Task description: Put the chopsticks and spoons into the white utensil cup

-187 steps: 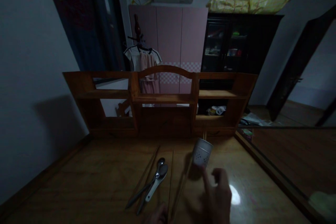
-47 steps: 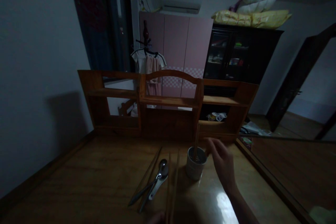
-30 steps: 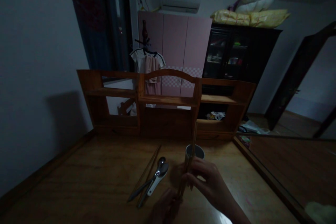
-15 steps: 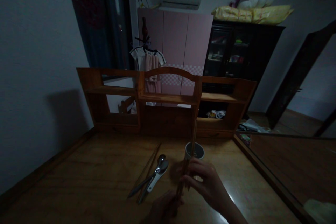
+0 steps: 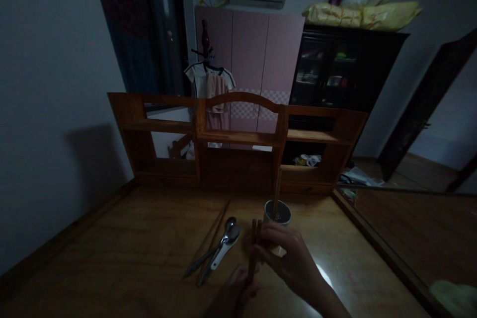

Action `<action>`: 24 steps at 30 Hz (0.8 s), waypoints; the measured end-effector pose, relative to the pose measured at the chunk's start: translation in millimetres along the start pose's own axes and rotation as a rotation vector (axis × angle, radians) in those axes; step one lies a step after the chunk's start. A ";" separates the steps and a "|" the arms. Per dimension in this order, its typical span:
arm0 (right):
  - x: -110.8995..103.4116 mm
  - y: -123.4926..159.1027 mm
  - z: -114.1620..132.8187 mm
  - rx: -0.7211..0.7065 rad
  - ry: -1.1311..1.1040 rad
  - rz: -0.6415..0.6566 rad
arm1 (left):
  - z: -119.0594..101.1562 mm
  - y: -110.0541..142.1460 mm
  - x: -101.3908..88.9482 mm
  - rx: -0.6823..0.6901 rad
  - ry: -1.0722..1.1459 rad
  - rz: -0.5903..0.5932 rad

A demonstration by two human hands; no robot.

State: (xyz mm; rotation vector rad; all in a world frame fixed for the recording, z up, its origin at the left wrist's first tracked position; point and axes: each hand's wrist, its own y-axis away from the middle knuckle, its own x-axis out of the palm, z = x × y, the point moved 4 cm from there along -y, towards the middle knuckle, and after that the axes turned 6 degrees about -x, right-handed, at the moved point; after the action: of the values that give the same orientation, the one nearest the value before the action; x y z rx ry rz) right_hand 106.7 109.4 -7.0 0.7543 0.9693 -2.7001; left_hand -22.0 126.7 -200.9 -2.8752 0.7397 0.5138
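My right hand [image 5: 288,253] pinches the upper part of a few wooden chopsticks [image 5: 254,241], their ends showing side by side. Lower down, my left hand [image 5: 238,290] is closed round the same chopsticks, in dim light. Just beyond my right hand stands a pale cup [image 5: 267,212] with small holes in its bottom; slim chopsticks [image 5: 278,191] rise out of it. To the left on the table lie two loose chopsticks [image 5: 214,228], a white-handled spoon [image 5: 219,257] and metal spoons [image 5: 203,258], which partly overlap.
The wooden table [image 5: 122,243] has a raised rim along its right side [image 5: 376,243]. A low wooden shelf unit [image 5: 238,138] closes off its back. A wall [image 5: 55,109] borders the left. Farther away are pink wardrobe doors [image 5: 248,49] and a dark cabinet [image 5: 357,69].
The chopsticks in my hands have shifted slightly left and stand more upright, their upper ends now apart from the sticks in the cup. The spoons and cup stay put on the table.
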 end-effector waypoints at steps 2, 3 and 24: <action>2.0 0.7 -1.9 0.033 -0.020 0.014 | -5.0 1.8 -1.2 0.006 -0.006 0.006; 2.9 1.5 -2.6 0.053 -0.037 0.027 | -8.6 3.0 -2.0 0.010 -0.004 0.011; -6.6 -1.3 2.6 0.073 0.037 0.105 | -14.6 7.5 -8.1 0.042 0.006 -0.045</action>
State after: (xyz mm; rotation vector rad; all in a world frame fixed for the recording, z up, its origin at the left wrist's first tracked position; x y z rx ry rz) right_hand 110.8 108.8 -1.2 0.8462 0.8183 -2.6522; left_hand -28.1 120.7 -184.7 -2.8486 0.6765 0.4786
